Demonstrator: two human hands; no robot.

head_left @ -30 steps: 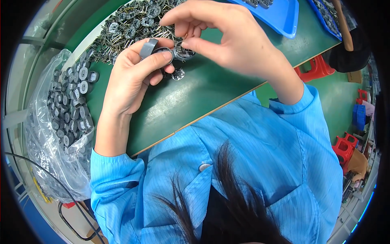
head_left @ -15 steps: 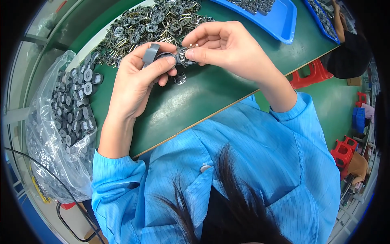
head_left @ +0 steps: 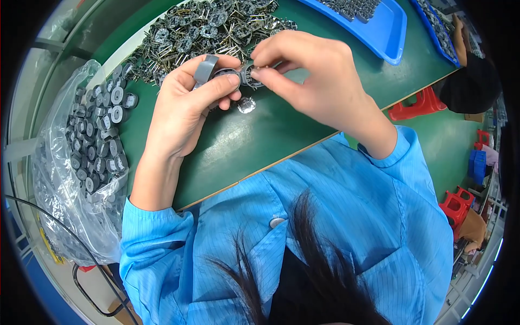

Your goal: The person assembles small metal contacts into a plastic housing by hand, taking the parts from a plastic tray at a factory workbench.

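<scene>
Both hands pinching small parts above the green table (head_left: 260, 146)
Left hand (head_left: 184, 108) grips a grey core (head_left: 206, 67); right hand (head_left: 314, 81) pinches a bobbin (head_left: 250, 76). Left bag (head_left: 59, 179) holds cores (head_left: 97, 135); far blue tray (head_left: 387, 30) holds parts

A single head-worn fisheye view looks steeply down from close above, facing the green table (head_left: 260, 141) that fills the upper half of the frame. The wearer's blue smock (head_left: 346, 227) crowds the lower half, and straight edges bend toward the dark rim.
</scene>
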